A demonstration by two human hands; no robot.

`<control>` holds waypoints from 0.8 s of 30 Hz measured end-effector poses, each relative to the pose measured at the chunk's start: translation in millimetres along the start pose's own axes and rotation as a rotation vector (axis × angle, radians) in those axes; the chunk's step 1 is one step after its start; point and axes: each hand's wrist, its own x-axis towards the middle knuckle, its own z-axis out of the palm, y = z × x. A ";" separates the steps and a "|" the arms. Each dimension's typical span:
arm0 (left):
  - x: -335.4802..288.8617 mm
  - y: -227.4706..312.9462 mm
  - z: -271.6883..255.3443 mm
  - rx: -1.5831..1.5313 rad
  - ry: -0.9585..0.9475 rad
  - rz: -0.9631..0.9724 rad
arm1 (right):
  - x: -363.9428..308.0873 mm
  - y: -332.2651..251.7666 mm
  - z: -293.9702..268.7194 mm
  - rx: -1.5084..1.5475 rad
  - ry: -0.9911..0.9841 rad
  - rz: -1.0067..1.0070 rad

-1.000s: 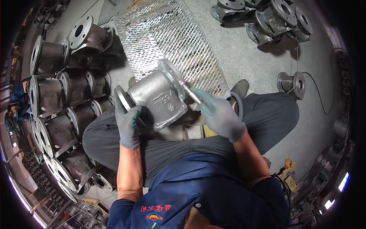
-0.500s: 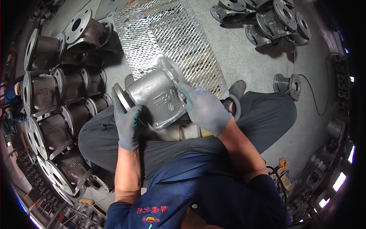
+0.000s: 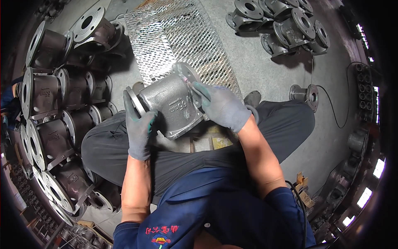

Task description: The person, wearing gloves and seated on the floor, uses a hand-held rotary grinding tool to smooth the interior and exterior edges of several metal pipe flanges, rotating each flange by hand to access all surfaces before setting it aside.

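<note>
A dark grey cast flanged valve body (image 3: 166,101) lies tilted between my legs, above the near end of a metal mesh plate. My gloved left hand (image 3: 140,129) is closed around its left round flange, thumb against the body. In my gloved right hand (image 3: 224,108) is a slim rod-like tool (image 3: 189,84), gripped by curled fingers. The tool's tip is at the inner side of the far right flange (image 3: 190,71). Most of the tool is hidden by the glove, so its exact kind cannot be made out. A grey hose (image 3: 254,114) curves beside my right wrist.
Similar flanged castings (image 3: 52,139) are stacked at the left. More castings (image 3: 292,29) stand at the far right, and a single one (image 3: 304,95) lies beyond my right knee by a thin black cable (image 3: 331,108). The shiny mesh plate (image 3: 178,37) covers the floor ahead.
The tool's tip has shifted slightly up and left along the flange with my right hand. My left hand keeps its hold. The whole view has shifted a little.
</note>
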 end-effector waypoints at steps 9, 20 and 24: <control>2.5 -9.4 -7.0 0.041 -0.025 0.037 | -2.1 -4.5 -3.4 0.048 0.011 -0.022; -10.0 11.2 16.5 0.035 -0.045 -0.002 | -37.4 0.6 10.6 -0.064 0.024 0.061; -12.2 16.8 28.5 -0.003 -0.048 0.028 | -39.4 -1.1 21.4 -0.080 0.045 0.133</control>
